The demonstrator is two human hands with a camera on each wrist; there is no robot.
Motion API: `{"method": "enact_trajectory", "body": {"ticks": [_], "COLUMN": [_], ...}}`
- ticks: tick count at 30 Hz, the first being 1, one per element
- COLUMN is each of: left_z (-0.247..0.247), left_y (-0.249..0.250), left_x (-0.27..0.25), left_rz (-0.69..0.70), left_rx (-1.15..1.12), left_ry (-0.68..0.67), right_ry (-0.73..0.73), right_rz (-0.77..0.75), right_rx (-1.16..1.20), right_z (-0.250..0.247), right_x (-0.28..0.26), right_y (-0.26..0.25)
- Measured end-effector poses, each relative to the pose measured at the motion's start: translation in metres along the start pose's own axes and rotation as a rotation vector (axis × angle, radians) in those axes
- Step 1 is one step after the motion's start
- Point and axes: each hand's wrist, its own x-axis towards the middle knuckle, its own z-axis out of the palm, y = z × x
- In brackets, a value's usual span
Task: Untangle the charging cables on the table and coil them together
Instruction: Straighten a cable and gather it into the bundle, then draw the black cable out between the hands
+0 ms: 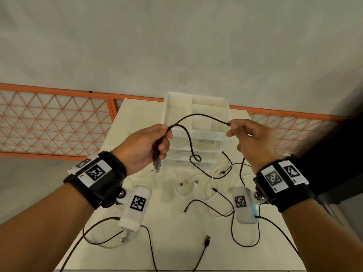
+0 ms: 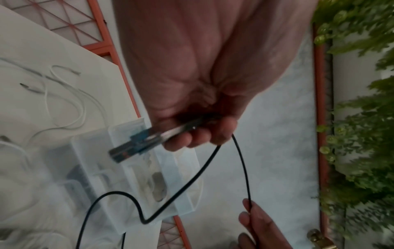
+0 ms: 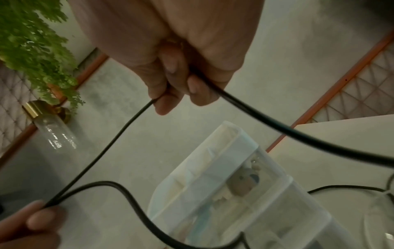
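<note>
A black charging cable (image 1: 198, 115) arcs in the air between my two hands, above the white table (image 1: 172, 232). My left hand (image 1: 157, 142) grips its USB plug end (image 1: 157, 165) (image 2: 127, 150) together with a folded stretch of the same cable (image 2: 200, 171). My right hand (image 1: 235, 128) pinches the cable (image 3: 132, 121) farther along, and a strand runs down from it (image 3: 277, 128). A small loop (image 1: 195, 159) hangs below. Several black and white cables (image 1: 208, 191) lie tangled on the table beneath my hands.
A translucent plastic drawer box (image 1: 196, 126) (image 3: 234, 185) stands at the table's far side, behind the held cable. An orange lattice fence (image 1: 55, 122) runs behind the table. Green plants (image 2: 362, 101) and a glass bottle (image 3: 53, 131) show in the wrist views.
</note>
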Motion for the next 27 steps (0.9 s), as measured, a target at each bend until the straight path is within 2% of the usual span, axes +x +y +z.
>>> {"method": "enact_trajectory", "body": {"ticks": [4, 8, 10, 12, 14, 16, 19, 22, 27], "left_z": [0.009, 0.008, 0.002, -0.003, -0.006, -0.009, -0.013, -0.018, -0.018], "left_y": [-0.004, 0.001, 0.012, 0.023, 0.029, 0.028, 0.019, 0.008, -0.001], "left_x": [0.0, 0.0, -0.002, -0.004, -0.006, -0.008, -0.008, -0.009, -0.01], "left_rz": [-0.061, -0.009, 0.059, 0.123, 0.163, 0.177, 0.141, 0.072, 0.027], "left_rx": [0.022, 0.02, 0.022, 0.03, 0.043, 0.061, 0.117, 0.203, 0.244], "left_ry": [-0.027, 0.076, 0.11, 0.118, 0.107, 0.089, 0.094, 0.125, 0.15], "right_ry": [-0.034, -0.055, -0.139, -0.254, -0.266, -0.197, -0.08, -0.018, 0.049], "right_rz": [-0.076, -0.069, 0.011, 0.089, 0.155, 0.256, 0.326, 0.254, 0.081], "right_rx": [-0.01, -0.002, -0.15, -0.453, -0.633, -0.548, -0.116, 0.097, 0.124], "right_z": [0.01, 0.005, -0.002, -0.007, -0.008, -0.011, -0.021, -0.034, -0.047], "right_x": [0.0, 0.004, 0.005, 0.003, 0.005, 0.013, 0.034, 0.053, 0.072], "right_y": [-0.012, -0.001, 0.018, 0.035, 0.047, 0.047, 0.034, 0.013, 0.005]}}
